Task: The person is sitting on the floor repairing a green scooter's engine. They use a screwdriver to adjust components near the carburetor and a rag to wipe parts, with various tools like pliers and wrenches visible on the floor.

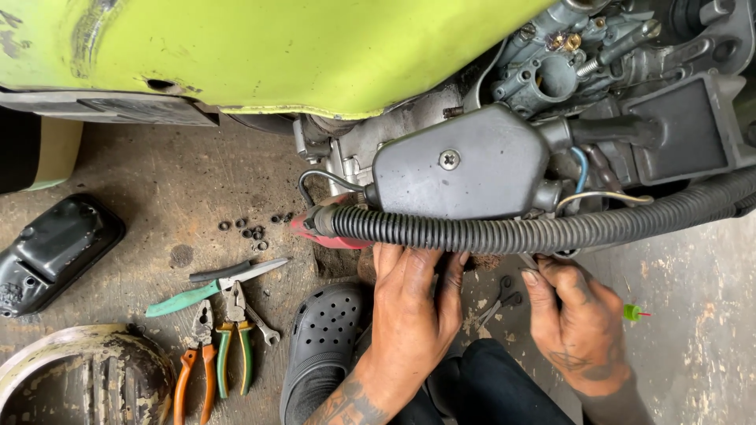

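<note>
A lime-green scooter body (260,47) hangs over an exposed engine with a grey cover (465,169) and a carburettor (555,67). A black corrugated hose (504,230) runs across under the cover. My left hand (413,303) reaches up beneath the hose, fingers pressed against the underside of the engine. My right hand (579,315) pinches a thin metal tool (529,261) whose tip goes up under the hose. What the fingers touch under the engine is hidden.
On the stained concrete floor lie a green-handled screwdriver (205,290), orange-handled pliers (195,362), green-handled pliers (234,346), a small spanner (264,327), loose black bits (252,228), a black cover (51,252), a rusty guard (87,374). My black clog (327,334).
</note>
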